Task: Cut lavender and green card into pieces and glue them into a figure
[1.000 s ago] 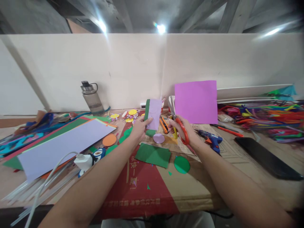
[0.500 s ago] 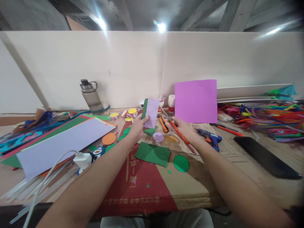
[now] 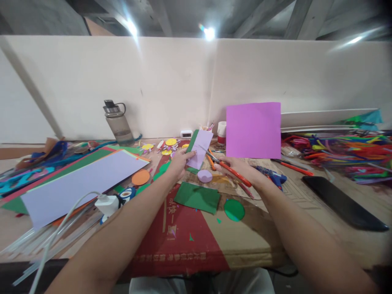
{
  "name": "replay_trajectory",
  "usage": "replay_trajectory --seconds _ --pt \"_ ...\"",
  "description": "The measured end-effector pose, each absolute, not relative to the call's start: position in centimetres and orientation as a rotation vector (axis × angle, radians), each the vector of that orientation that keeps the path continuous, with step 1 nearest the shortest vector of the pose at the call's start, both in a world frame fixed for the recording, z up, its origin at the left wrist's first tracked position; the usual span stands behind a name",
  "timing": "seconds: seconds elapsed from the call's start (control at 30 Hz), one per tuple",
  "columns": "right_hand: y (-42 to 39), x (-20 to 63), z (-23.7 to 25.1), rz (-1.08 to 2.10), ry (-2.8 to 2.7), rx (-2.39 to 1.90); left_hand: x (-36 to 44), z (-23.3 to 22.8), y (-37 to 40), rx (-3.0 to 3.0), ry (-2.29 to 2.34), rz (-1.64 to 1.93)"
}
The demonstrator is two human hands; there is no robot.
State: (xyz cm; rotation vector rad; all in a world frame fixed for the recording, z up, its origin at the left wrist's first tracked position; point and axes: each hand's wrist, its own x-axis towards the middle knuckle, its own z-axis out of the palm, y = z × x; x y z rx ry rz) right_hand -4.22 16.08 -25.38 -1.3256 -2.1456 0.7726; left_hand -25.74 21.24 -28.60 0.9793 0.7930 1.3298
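A: Head view: where is the lilac sheet [image 3: 201,143]?
B: Raised over the worktop [image 3: 315,206], toward its far edge, between both hands. A green sheet [image 3: 192,141] backs its left side.
A: State of the hands?
B: Left hand [image 3: 179,162]: thumb and fingers pinch the lower left of the sheet. Right hand [image 3: 235,165]: closed on the red-handled scissors [image 3: 235,174], blades at the sheet's right side; cutting contact cannot be determined.

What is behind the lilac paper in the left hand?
Green paper shows past the left edge of the lilac paper in the left hand. How far it extends behind is covered.
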Motion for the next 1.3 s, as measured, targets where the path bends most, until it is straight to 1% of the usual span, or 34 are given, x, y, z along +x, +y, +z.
replay_trajectory --seconds 0.13,0.33,0.8,1.0,1.07,1.2,1.3 --pt "15.7 -4.4 -25.2 0.789 -2.144 -1.320 -25.9 -28.7 21.5 0.989 0.829 1.312" --pt "15.9 -4.4 -25.3 0.725 -2.204 -1.320 -25.9 -28.7 21.8 1.013 0.882 1.312" --pt "15.5 -4.7 -24.7 0.823 -2.192 -1.392 -26.4 -28.4 21.6 1.145 0.898 1.253" --pt "15.5 -4.5 -24.7 0.935 -2.181 -1.409 -27.0 -28.8 22.2 1.224 0.934 1.176" --pt "15.5 -4.4 -24.7 0.886 -2.206 -1.409 -27.3 -28.9 22.3 1.289 0.975 1.152" --pt "16.0 -4.4 -25.4 0.661 -2.283 -1.361 -27.4 -28.6 22.1 1.418 1.022 1.115" --pt "16.5 -4.5 -26.2 0.602 -2.321 -1.338 -27.2 -28.3 21.6 1.454 1.029 1.084"
